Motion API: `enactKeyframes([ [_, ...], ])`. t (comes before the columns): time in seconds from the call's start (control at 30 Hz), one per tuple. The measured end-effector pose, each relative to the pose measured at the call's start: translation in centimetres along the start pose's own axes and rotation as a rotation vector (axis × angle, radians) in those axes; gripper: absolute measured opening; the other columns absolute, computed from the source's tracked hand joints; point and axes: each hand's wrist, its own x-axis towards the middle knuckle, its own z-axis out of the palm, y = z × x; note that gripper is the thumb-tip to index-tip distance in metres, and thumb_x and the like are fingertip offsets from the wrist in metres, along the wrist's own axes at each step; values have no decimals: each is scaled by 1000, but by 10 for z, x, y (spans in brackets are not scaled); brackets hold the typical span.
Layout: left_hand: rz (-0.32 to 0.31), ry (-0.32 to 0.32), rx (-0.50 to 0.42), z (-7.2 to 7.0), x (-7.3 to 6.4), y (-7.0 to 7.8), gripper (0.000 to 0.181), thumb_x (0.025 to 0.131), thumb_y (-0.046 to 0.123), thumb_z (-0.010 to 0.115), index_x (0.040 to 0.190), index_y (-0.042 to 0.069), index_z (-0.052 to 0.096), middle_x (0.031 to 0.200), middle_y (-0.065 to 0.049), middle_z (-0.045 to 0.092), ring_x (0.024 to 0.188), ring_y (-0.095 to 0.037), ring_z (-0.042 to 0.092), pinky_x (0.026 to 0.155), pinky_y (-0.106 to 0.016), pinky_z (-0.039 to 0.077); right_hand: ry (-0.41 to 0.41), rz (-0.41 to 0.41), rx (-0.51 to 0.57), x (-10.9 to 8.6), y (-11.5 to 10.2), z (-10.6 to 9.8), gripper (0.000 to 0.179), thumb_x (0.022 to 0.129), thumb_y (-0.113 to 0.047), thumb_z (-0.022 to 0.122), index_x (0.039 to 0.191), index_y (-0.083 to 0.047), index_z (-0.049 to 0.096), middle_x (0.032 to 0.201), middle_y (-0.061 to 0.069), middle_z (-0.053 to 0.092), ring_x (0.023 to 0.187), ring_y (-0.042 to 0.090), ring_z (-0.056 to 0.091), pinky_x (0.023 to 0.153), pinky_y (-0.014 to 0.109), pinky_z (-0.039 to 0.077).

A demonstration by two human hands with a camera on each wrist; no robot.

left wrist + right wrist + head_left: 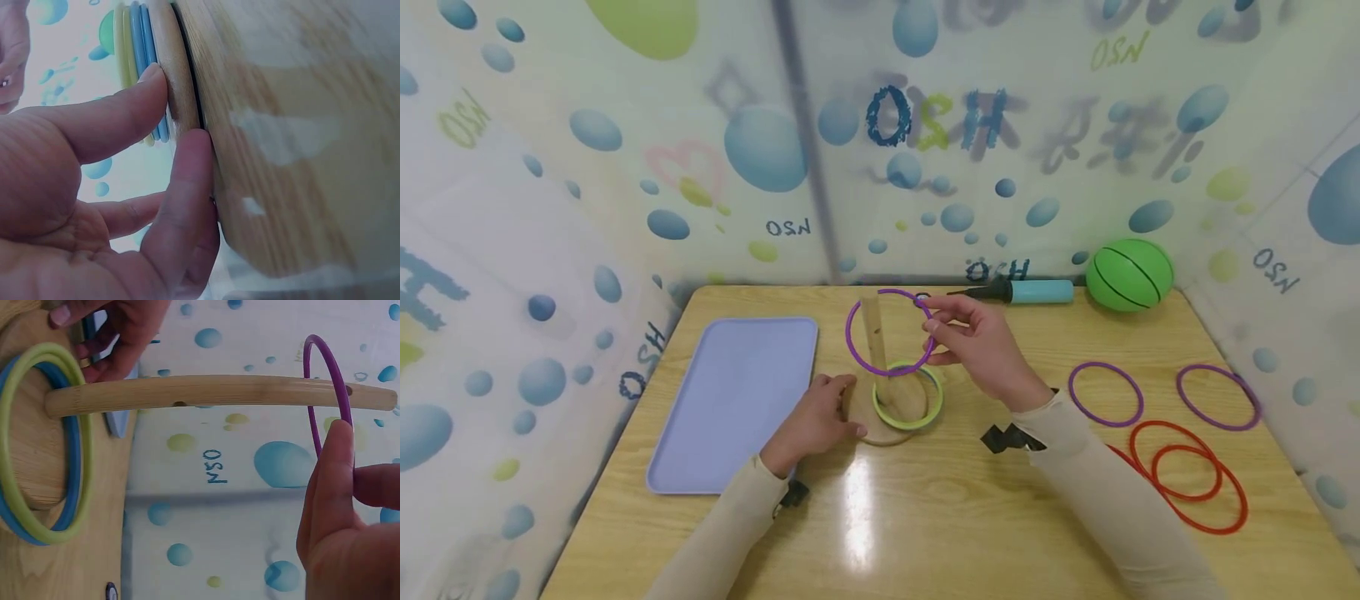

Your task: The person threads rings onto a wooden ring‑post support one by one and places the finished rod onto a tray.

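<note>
Right hand (pixel 981 343) pinching purple ring (pixel 339 375) around upper post (pixel 219 391), left hand (pixel 812 421) gripping base (pixel 39 447), lime ring (pixel 85 456) and blue ring (pixel 74 456) around post's foot.

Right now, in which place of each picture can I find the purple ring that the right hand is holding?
Head: near the centre; the purple ring is around the upper part of the wooden post, pinched by the right hand.
Left wrist: not visible in this picture.
Right wrist: toward the right edge, around the post near its tip.
Shared landmark: the wooden base, central in head, upper middle in left wrist, far left in right wrist.
</note>
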Motion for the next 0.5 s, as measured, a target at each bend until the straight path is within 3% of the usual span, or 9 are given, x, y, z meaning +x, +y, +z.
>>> enactKeyframes([
  [0.2, -7, 5, -17, 0, -1, 1, 88, 80, 22, 93, 155, 4, 51, 124, -17, 56, 105, -25, 54, 93, -44, 51, -10, 77, -38, 2, 27, -5, 36, 105, -10, 66, 141, -8, 64, 112, 15, 62, 90, 19, 76, 77, 40, 65],
  [0.37, -4, 11, -13, 0, -1, 1, 88, 80, 23, 93, 155, 3, 50, 123, -17, 56, 105, -25, 55, 93, -44, 51, -16, 111, -35, 2, 47, -8, 40, 105, -9, 65, 144, -1, 60, 110, 12, 61, 95, 25, 76, 82, 49, 64],
  [0.5, 0, 11, -7, 0, -1, 0, 89, 80, 23, 94, 155, 3, 50, 124, -18, 56, 104, -24, 55, 93, -44, 52, -23, 124, -47, 2, 61, -13, 43, 106, -7, 64, 145, 6, 55, 108, 11, 60, 91, 20, 74, 83, 50, 64],
])
